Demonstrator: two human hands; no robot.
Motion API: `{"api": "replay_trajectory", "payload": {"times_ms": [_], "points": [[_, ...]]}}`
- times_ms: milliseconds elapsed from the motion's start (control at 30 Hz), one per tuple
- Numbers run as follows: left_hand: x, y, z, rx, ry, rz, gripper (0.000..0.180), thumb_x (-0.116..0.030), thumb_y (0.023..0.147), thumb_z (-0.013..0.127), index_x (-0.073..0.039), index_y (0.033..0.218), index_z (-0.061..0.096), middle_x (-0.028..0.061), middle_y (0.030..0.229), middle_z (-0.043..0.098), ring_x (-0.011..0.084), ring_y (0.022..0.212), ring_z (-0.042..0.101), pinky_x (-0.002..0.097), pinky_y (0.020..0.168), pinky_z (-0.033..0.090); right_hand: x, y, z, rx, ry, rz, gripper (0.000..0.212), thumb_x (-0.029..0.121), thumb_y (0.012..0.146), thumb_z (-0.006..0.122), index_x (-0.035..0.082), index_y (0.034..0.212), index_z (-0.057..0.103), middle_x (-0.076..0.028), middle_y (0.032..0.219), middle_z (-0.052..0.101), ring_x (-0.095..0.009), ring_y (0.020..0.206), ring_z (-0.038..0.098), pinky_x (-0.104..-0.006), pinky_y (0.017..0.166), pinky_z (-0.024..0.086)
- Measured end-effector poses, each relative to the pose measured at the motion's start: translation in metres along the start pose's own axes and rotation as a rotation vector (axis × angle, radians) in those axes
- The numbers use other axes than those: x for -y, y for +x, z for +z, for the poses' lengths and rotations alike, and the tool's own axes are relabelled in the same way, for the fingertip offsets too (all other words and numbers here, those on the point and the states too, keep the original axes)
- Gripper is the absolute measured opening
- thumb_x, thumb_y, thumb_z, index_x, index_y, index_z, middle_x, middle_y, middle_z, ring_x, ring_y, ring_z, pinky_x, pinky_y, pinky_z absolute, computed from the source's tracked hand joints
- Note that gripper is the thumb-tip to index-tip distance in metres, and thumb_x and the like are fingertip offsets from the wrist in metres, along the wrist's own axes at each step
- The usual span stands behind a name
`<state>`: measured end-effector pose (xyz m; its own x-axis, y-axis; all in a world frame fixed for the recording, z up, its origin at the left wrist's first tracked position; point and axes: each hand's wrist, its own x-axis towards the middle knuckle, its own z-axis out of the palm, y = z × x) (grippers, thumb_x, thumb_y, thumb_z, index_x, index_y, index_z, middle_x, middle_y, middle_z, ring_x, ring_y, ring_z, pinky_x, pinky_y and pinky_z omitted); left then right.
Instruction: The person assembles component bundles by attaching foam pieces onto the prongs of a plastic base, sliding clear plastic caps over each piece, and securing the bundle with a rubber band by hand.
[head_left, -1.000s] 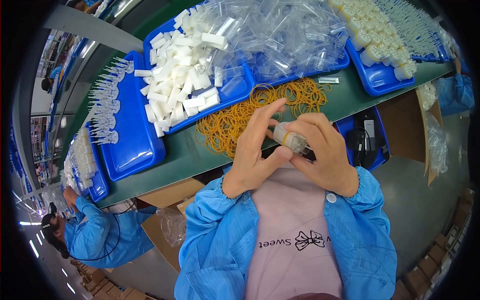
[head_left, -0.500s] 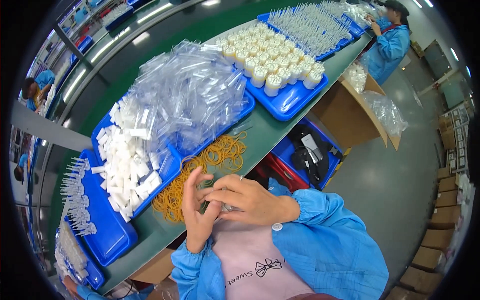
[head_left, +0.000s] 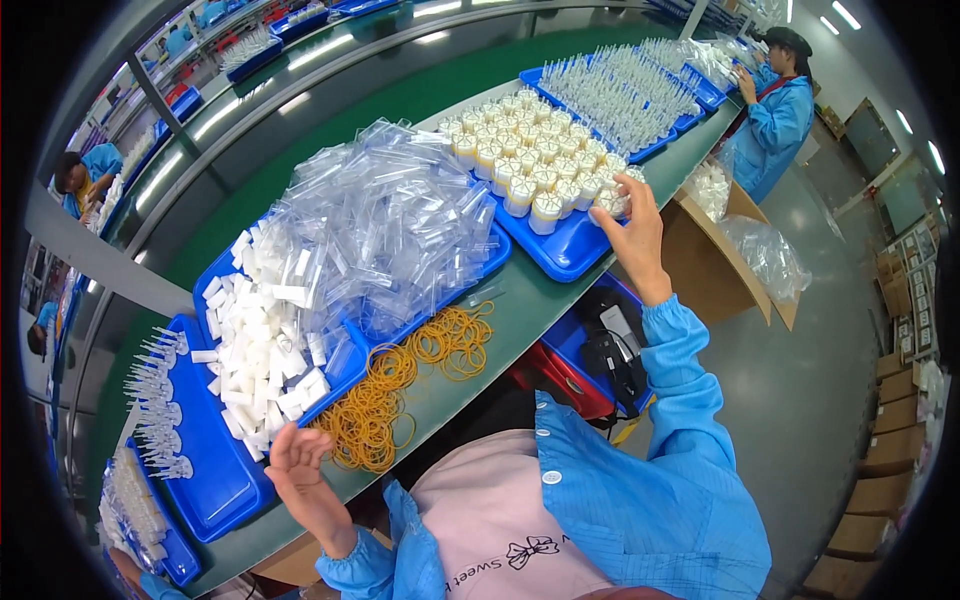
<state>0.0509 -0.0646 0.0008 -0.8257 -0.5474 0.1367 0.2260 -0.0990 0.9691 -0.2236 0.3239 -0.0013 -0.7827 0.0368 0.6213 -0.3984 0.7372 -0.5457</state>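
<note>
My right hand reaches to the near right corner of a blue tray, thumb and fingers closed around a white round piece with a slotted top. Rows of similar white pieces with yellowish bands stand upright beside it. My left hand hovers at the table's near edge, fingers loosely bent and apart, holding nothing visible. Closest to it are white blocks in another blue tray and a pile of yellow-orange rubber bands. Clear plastic sleeves are heaped beyond.
Thin white sticks stand in trays at the far right and far left. Below the table edge are a blue bin and an open cardboard box. A co-worker in blue stands further along the table.
My hands were together before my chest around something small and greyish. They have parted: the right went up to the tray of round pieces, the left moved down and left. The view shifted slightly.
</note>
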Motion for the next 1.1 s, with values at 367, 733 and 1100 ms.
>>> {"api": "replay_trajectory", "payload": {"times_ms": [367,733,1100], "points": [[-0.019,-0.005,-0.05,-0.26,0.207,0.103,0.056,-0.046,0.1,0.029,0.003,0.112,0.056,0.0114,0.095,0.062,0.0197,0.087,0.059,0.0318,0.082,0.046,0.009,0.009,0.002,-0.191,-0.268,-0.134,0.039,0.017,0.072,0.075,0.009,0.108,0.06,-0.009,0.104,0.053,-0.029,0.091,0.057,-0.0383,0.072,0.046],[-0.033,-0.005,-0.076,-0.261,0.01,0.156,0.05,-0.043,0.1,0.035,0.0,0.112,0.056,0.009,0.096,0.06,0.0183,0.087,0.057,0.0323,0.082,0.046,0.088,0.053,0.079,0.371,0.281,-0.414,0.043,0.004,0.086,0.053,0.005,0.129,0.047,-0.012,0.123,0.053,-0.023,0.109,0.053,-0.034,0.094,0.042],[-0.043,0.022,-0.158,-0.494,0.85,0.198,0.023,-0.009,0.087,0.063,-0.003,0.109,0.063,0.0034,0.088,0.062,0.0101,0.08,0.057,0.0229,0.072,0.045,0.215,-0.012,0.053,0.735,0.685,-0.613,0.018,0.006,0.082,0.059,0.003,0.099,0.058,-0.013,0.111,0.057,-0.029,0.101,0.055,-0.0358,0.083,0.044]]}}
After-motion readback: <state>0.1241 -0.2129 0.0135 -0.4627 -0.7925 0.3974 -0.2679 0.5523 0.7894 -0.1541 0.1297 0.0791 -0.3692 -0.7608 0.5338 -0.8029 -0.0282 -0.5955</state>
